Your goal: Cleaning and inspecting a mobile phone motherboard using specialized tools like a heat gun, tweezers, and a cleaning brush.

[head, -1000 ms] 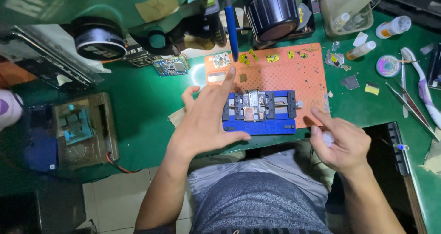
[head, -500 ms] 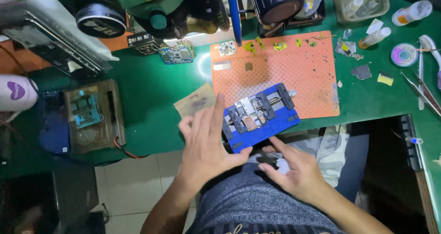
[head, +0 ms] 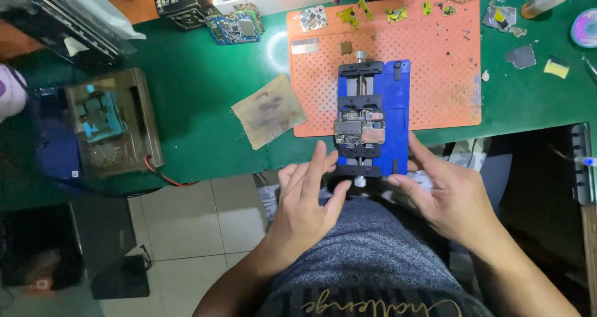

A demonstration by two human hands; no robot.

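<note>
A blue board holder (head: 398,105) with black clamp jaws lies lengthwise toward me on the orange perforated mat (head: 435,62), its near end past the table's front edge. A small circuit board (head: 359,130) is clamped in its middle. My left hand (head: 305,211) grips the holder's near left corner, fingers on its edge and thumb by the silver knob (head: 359,181). My right hand (head: 448,199) holds the near right edge, thumb along the side.
A stained cloth patch (head: 269,110) lies left of the mat on the green table cover (head: 199,74). A brown box device (head: 112,124) with a red wire sits at the left. Small boards (head: 235,26) and metal shields lie along the back; a bottle (head: 550,0) lies far right.
The blue holder has been turned from crosswise to lengthwise and pulled toward me. Both hands have come to its near end.
</note>
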